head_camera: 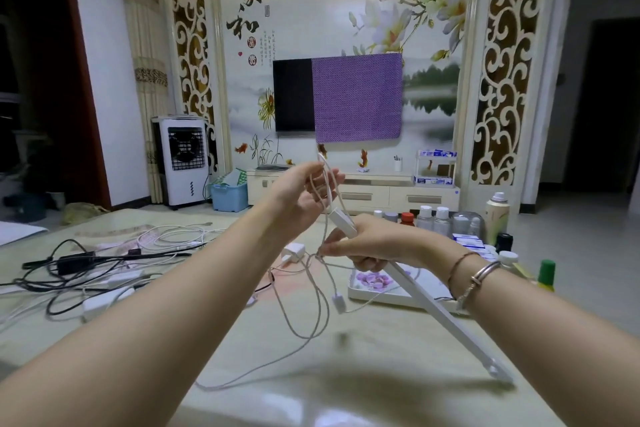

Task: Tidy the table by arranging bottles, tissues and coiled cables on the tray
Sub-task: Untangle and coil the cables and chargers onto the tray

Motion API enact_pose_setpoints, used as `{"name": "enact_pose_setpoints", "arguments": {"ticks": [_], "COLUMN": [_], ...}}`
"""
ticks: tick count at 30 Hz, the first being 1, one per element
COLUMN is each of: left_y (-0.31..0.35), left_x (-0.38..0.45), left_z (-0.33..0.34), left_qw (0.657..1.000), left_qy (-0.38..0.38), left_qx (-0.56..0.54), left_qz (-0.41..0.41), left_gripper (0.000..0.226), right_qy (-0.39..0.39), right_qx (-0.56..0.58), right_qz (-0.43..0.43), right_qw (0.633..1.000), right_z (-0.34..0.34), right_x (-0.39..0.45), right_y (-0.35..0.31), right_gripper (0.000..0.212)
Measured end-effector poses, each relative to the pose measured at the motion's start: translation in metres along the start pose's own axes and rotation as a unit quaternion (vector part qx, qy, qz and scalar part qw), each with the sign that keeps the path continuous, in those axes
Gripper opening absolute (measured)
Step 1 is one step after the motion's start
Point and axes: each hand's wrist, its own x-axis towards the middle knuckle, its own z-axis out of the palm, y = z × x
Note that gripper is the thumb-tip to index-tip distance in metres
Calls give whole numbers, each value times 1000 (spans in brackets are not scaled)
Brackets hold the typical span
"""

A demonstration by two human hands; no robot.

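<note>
Raised above the table, my left hand (304, 192) pinches loops of a thin white cable (313, 308) that hangs down and trails over the tabletop. My right hand (367, 246) grips a long white light bar (440, 312) near its upper end and also pinches the cable. The bar slants down to the right, its far end resting on the table. Behind my right hand lies a white tray (388, 298) with a purple flower print. Several bottles (433, 220) stand in a group at the right, beside blue-and-white tissue packs (471, 243).
A tangle of black and white cables with adapters (90, 270) covers the left of the table. A white charger plug (292, 251) sits near the middle. A green-capped bottle (546, 276) and a tall spray can (497, 215) stand at the right edge.
</note>
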Motion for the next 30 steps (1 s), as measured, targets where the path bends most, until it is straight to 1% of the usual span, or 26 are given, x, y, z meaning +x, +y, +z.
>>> {"name": "enact_pose_setpoints", "arguments": {"ticks": [4,6,7,9,11,12,13,15,17,21,25,27,28,30], "left_y": [6,7,5,-4,-19,-27,-35,-48,-55,-63,-69,-70,-69,-67], "left_x": [-1,3,5,6,2,-1,-3,-6,-6,-3,0,0,1,1], "left_z": [-4,-13,-19,-35,-55,-64,-72,-81,-81,-71,-64,-64,-66,-71], "left_qw": [998,993,984,950,897,871,852,830,829,858,871,875,877,883], "left_qy": [-34,-42,-43,-50,-67,-78,-94,-127,-137,-101,-99,-97,-99,-101], "left_qx": [47,112,168,306,436,483,514,538,537,502,481,475,469,459], "left_qz": [11,26,34,30,-6,-25,-45,-75,-76,-32,-2,10,10,-1], "left_gripper": [8,14,21,46,66,70,68,50,35,37,37,29,27,29], "right_qy": [12,12,14,32,75,98,118,142,154,154,169,177,186,218], "right_qx": [-28,-15,-2,11,19,21,18,8,6,5,-9,-8,-1,32], "right_qz": [12,11,10,10,12,12,11,10,8,-7,-3,-3,-6,-5], "right_qw": [999,1000,1000,999,997,995,993,990,988,988,986,984,983,975], "right_z": [-6,-8,-9,-9,-8,-8,-9,-11,-13,-14,-13,-13,-13,-13], "right_x": [1,2,2,0,-1,0,0,1,2,2,6,8,9,11], "right_y": [-1,0,0,1,1,0,0,-3,-6,-12,-11,-10,-9,-7], "right_gripper": [23,21,23,29,32,32,33,35,36,36,33,31,31,31]}}
